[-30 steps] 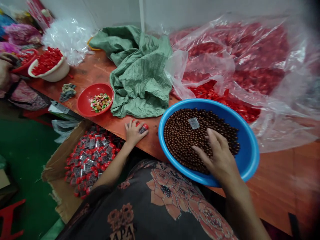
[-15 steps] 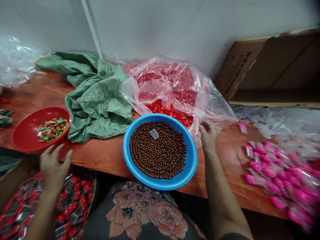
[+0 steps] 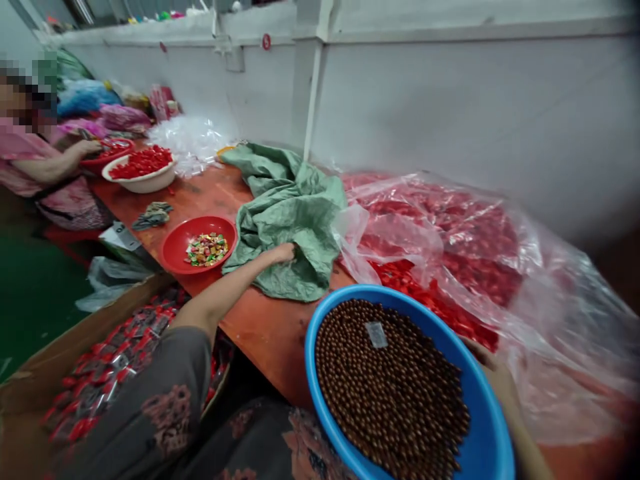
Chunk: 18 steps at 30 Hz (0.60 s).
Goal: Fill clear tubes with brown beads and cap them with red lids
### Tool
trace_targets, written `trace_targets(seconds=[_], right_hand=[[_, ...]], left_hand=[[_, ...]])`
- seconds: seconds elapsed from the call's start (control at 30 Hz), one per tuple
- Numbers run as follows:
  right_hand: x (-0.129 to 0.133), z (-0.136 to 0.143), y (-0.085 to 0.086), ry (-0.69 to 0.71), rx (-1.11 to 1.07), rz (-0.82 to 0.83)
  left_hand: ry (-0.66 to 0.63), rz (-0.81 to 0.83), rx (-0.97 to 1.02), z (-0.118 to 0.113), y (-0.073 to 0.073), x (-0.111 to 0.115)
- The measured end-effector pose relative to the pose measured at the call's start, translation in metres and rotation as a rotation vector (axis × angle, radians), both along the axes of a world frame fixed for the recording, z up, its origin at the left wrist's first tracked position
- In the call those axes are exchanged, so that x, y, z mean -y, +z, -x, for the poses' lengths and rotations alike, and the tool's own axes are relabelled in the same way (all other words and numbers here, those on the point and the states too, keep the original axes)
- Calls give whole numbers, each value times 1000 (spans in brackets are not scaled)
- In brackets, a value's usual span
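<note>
Red-orange bench [image 3: 280,340] is carrying clear plastic bag [image 3: 475,230] of red pieces. Blue basin [image 3: 490,433], nearest, is holding brown balls [image 3: 390,400]. Green woven sack [image 3: 313,207] is lying between bag and red bowl [image 3: 173,245]. Left hand [image 3: 285,253] is touching sack, fingers curled, grip unclear. Right hand [image 3: 493,370] is hovering at basin's right rim, fingers partly hidden, grip unclear. Clear square piece [image 3: 377,335] is resting on balls.

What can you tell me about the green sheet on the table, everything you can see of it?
The green sheet is dull, thin and looks like woven plastic. It lies crumpled in deep folds and ridges on the orange-red table, between the red bowl and the clear plastic bag of red pieces. The left hand is on its folds; whether the fingers grip it, I can't tell. I see no print on it.
</note>
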State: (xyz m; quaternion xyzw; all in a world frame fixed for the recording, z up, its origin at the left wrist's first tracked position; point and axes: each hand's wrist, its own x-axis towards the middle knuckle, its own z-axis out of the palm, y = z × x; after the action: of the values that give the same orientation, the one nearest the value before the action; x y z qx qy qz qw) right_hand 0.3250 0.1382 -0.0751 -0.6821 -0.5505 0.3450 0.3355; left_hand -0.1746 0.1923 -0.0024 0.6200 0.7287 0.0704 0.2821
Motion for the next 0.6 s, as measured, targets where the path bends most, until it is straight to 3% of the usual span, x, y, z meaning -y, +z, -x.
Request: trace_targets(seconds=[0.13, 0.23, 0.3, 0.37, 0.43, 0.53, 0.6], right_hand=[[-6, 1, 32, -132, -69, 95], [-15, 13, 71, -132, -5, 1], [-24, 31, 96, -98, 37, -61], [-33, 58, 114, -14, 33, -100], [-40, 91, 125, 120, 46, -125], [-47, 146, 129, 392, 124, -176], [-52, 181, 126, 573, 123, -187]], left_hand=[[-12, -173, 34, 8, 34, -50], [-73, -379, 6, 10, 63, -76], [-194, -551, -113, 9, 73, -84], [-341, -652, -263, 9, 70, -84], [-413, -603, -356, 13, 59, -81], [-393, -571, -383, 28, 43, -74], [-371, -657, -365, 42, 44, -73]])
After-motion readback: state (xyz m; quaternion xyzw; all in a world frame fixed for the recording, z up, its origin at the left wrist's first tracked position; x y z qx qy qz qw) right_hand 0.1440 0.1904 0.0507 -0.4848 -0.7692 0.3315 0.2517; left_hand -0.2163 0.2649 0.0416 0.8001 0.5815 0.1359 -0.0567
